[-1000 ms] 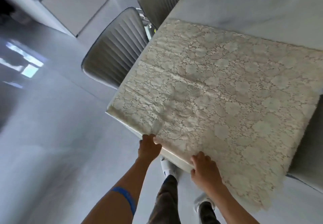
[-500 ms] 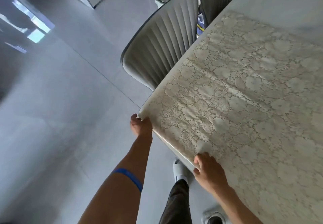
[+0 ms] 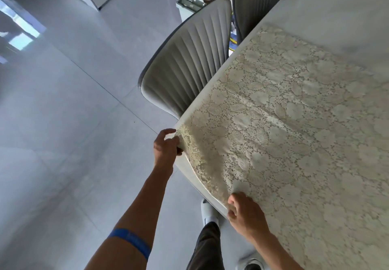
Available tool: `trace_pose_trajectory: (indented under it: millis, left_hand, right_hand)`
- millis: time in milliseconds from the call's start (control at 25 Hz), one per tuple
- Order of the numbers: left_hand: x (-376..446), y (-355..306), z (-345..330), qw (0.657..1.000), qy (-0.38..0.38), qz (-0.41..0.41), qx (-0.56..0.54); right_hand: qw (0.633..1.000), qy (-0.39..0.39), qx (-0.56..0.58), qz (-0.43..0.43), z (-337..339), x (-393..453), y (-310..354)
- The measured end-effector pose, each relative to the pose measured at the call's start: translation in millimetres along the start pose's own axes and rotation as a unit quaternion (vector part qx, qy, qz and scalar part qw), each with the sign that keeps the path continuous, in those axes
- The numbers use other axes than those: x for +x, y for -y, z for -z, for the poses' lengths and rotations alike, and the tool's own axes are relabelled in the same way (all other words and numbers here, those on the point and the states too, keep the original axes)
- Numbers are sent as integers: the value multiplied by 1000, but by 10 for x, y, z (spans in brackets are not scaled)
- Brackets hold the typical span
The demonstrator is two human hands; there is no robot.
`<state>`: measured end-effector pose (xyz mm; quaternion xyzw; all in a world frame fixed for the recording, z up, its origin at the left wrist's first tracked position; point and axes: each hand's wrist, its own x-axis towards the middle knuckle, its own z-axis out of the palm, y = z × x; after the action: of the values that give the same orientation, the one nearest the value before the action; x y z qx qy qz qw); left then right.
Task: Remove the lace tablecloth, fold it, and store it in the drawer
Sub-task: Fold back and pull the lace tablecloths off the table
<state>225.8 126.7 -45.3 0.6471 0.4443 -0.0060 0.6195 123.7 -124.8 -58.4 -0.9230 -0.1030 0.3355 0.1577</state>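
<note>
A cream lace tablecloth (image 3: pixel 294 126) with a flower pattern lies over the near end of a pale grey table (image 3: pixel 328 10). My left hand (image 3: pixel 165 146) pinches the cloth's near left corner at the table's corner, and the lace bunches up there. My right hand (image 3: pixel 245 212) grips the cloth's near edge further right along the table rim. The stretch of edge between my hands is lifted and creased. No drawer is in view.
A grey ribbed chair (image 3: pixel 189 63) stands pushed against the table's left side, a second chair (image 3: pixel 254 2) behind it. A grey bin (image 3: pixel 190 2) sits on the floor beyond. Light tiled floor (image 3: pixel 63 122) spreads to the left. My legs and shoes are below the table edge.
My left hand slid left along the edge to the cloth's corner and took hold of it. The right hand closed on the near edge, and the lace between my hands has lifted and wrinkled.
</note>
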Motion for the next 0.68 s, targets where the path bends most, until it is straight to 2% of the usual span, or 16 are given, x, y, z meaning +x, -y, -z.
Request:
trace_pose_trajectory:
  millis: [120, 200, 280, 360, 440, 520, 600, 680]
  left_hand:
    - [-123, -495, -316, 990, 128, -43, 46]
    - [-264, -845, -618, 976, 202, -63, 56]
    - [-424, -1132, -887, 966, 238, -89, 56]
    - [-602, -1363, -1069, 957, 262, -112, 44]
    - [-742, -1514, -1142, 947, 291, -131, 31]
    - [-782, -1575, -1144, 938, 300, -159, 72]
    - [-702, -1565, -1134, 919, 288, -206, 171]
    - [-512, -1615, -1229, 884, 266, -246, 296]
  right_hand:
    - [989, -112, 93, 40, 259, 18, 201]
    - [958, -218, 179, 49, 621, 136, 428]
    - [919, -327, 218, 27, 1022, 334, 592]
    - [886, -400, 232, 7, 1438, 476, 612]
    - [873, -418, 250, 13, 1759, 552, 502]
    - [869, -405, 283, 22, 1967, 603, 342]
    - [863, -407, 295, 41, 2060, 614, 226]
    - [860, -412, 296, 46, 2148, 652, 109]
